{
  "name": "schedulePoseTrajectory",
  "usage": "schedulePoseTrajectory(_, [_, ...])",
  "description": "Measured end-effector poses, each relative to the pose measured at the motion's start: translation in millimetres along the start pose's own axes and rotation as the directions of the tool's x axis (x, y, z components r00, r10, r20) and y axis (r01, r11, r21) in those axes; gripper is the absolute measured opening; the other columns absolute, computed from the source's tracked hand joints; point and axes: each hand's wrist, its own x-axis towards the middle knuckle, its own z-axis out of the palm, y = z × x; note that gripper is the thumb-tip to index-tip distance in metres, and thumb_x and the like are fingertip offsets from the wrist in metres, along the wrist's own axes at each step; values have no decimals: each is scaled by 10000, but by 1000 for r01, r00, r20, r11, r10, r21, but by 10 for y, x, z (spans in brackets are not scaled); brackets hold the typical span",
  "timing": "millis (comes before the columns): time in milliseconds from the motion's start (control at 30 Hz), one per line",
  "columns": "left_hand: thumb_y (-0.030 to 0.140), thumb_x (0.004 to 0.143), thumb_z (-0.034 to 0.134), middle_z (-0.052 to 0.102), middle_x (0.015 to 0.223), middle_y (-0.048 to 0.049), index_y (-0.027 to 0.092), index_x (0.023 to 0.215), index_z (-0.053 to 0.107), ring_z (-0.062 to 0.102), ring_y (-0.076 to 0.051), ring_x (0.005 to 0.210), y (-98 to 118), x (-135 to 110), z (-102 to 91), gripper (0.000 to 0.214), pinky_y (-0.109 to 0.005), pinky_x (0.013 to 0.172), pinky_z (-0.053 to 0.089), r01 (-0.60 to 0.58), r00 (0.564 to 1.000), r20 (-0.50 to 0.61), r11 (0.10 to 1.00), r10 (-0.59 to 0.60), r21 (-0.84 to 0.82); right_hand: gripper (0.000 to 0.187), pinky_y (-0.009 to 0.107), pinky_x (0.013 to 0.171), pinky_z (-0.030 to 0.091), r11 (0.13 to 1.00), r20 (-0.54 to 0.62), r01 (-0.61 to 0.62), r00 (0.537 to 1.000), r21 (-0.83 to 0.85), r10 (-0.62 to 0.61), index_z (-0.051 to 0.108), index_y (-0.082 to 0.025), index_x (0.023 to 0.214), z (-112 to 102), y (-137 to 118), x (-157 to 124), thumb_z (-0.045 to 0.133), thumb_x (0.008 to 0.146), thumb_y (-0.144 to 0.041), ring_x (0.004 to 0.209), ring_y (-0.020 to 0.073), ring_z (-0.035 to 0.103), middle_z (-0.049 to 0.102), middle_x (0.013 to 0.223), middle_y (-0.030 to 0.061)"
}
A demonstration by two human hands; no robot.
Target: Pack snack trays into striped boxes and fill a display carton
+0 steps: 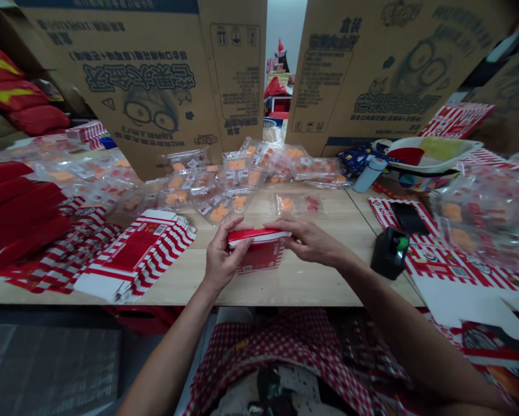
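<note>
A red-and-white striped carton (261,258) stands on the wooden table in front of me, its red top flap partly folded. My left hand (224,254) grips its left side, with the thumb along the white edge of the top. On the other end, my right hand (309,240) holds the top right corner between its fingers. Just beyond the carton lies a clear packet (296,203) of orange and red pieces. A fanned stack of flattened striped cartons (142,245) rests to the left of my left hand.
Clear packets (228,179) are heaped along the back, before two large cardboard boxes (155,75). Red cartons (21,214) pile up at far left. Toward the right are a black tape dispenser (389,252), a dark phone (409,218), a light blue bottle (369,174) and a white basket (454,147).
</note>
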Motion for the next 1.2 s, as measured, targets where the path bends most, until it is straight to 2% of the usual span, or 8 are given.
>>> schedulePoseTrajectory(100, [321,859,729,748,1059,-87,190,1196,665,704,-217,975,80,15,-49,367,-320,887,543,-7,1000,25,999,6,37,366,343,829,527,994,101,-58,994,97,48,679,-213,1254,-74,41,33,570,906,-179,1027,219,638,690,1162,86])
schedulePoseTrajectory(167, [327,861,724,748,1083,-102,186,1065,724,697,-237,1026,137,34,-84,249,-336,918,535,11,993,115,1000,-14,26,377,319,804,537,967,198,-143,975,210,101,645,-204,1301,-104,65,55,598,941,-305,1034,213,634,678,1197,85])
schedulePoseTrajectory(333, [336,813,778,735,1187,-130,175,971,709,709,-252,1039,211,70,-151,236,-315,844,558,226,936,302,966,-179,-128,347,261,681,537,878,391,-342,898,335,201,659,-142,1174,-121,58,122,621,940,-395,776,143,617,662,962,56])
schedulePoseTrajectory(533, [377,780,799,750,1040,-86,180,1002,716,704,-229,929,283,83,-179,309,-286,782,557,232,932,297,971,-208,-50,266,227,611,493,932,322,-244,934,268,152,640,-157,1066,-110,-2,99,670,902,-365,731,131,588,626,871,23])
schedulePoseTrajectory(700, [400,753,814,762,981,-67,193,998,757,706,-225,880,359,87,-139,326,-285,744,555,317,922,254,946,-292,-62,383,258,721,543,813,410,-370,894,449,181,651,-180,1121,-136,-77,99,509,1001,-514,810,132,599,640,1003,46])
schedulePoseTrajectory(967, [217,606,907,772,986,-64,191,1017,693,708,-167,762,396,114,-98,464,-257,681,539,559,824,286,785,-490,-265,292,211,552,511,816,403,-417,880,400,252,654,-161,1093,-50,-129,161,618,951,-414,775,144,565,617,926,56])
schedulePoseTrajectory(1100, [169,560,915,766,983,-58,189,1033,648,710,-173,754,445,125,-123,544,-253,644,537,592,802,321,743,-504,-311,336,207,564,500,765,463,-462,852,448,243,658,-162,1139,-103,-116,168,658,920,-417,794,141,567,619,950,51])
schedulePoseTrajectory(1200, [185,570,918,753,971,-55,187,1050,639,703,-169,765,434,145,-143,555,-249,654,530,601,791,344,748,-506,-282,363,209,592,488,790,510,-428,843,440,173,657,-175,1168,-162,-60,188,671,913,-432,799,134,558,623,969,45])
